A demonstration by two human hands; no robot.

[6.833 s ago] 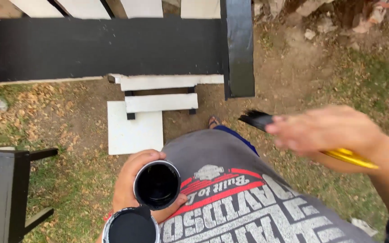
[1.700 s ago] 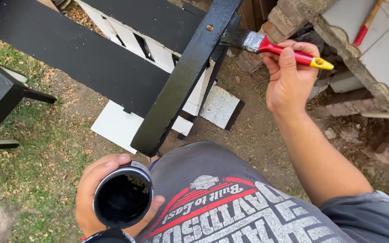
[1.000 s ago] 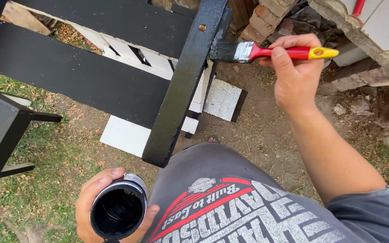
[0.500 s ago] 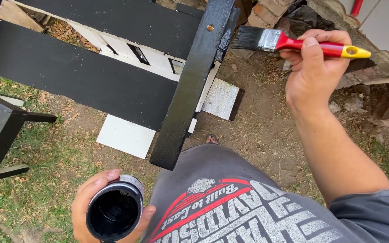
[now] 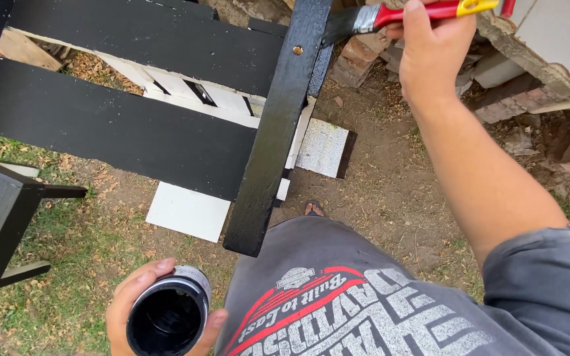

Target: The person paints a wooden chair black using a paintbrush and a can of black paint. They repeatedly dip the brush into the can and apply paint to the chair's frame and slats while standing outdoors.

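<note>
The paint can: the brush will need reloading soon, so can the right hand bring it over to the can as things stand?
Probably yes. The left hand holds the paint can open-topped at the waist, and nothing lies between it and the right hand gripping the brush.

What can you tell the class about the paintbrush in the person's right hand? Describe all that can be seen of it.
The flat paintbrush with the red and yellow handle lies nearly level at the top edge of the view. It has dark bristles wet with black paint, a silver metal band, and a red handle with a yellow stripe, likely plastic. The right hand wraps the handle in its grip, thumb on the near side. The bristle tips press against the side of the glossy black wooden arm board, near its metal bolt.
</note>
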